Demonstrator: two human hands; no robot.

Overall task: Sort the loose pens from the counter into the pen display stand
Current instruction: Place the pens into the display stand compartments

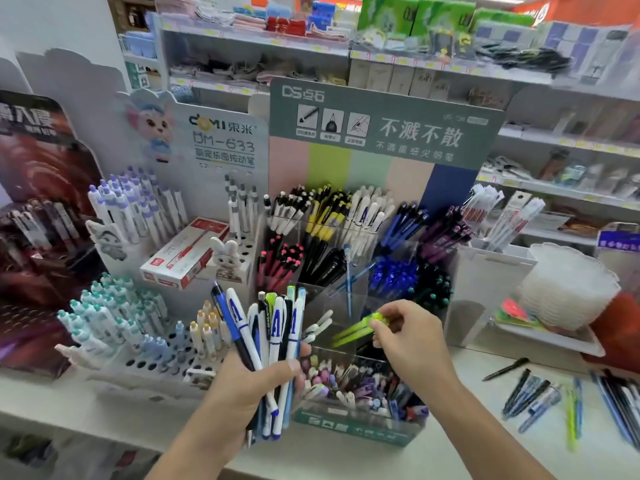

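A pale worktop (467, 441) runs across a stationery shop, backed by white shelves (263, 43) stacked with packaged goods and yellow price tags. On it stands the pen display stand (356, 429), a tiered set of clear compartments under a grey-green header card (384, 133) with pastel stripes; its upper compartments are packed with black, yellow, white, blue and purple pens.

The left hand (252, 382) has its fingers (294, 367) wrapped round a bundle of pens (273, 337), mostly white barrels marked with a blue "A", fanned upward just in front of the stand's left edge. The right hand (405, 337) pinches a lime-green pen (356, 329) between thumb and fingertips; the pen slants down and to the left of those fingers, over a middle compartment of the stand. The pen is blurred, so it may be more than one.

Right of the right-hand fingers, well apart from them, loose pens (540, 396) lie scattered on the worktop: black, blue and yellow-green ones. Beyond them sits a stack of clear plastic lids or trays (568, 289).

Left of the left-hand fingers are white perforated pen racks (145, 362) holding teal-capped and lilac-capped pens, a red-and-white pen box (187, 252), a small rabbit figure (227, 256) and a dark red display card (38, 188).
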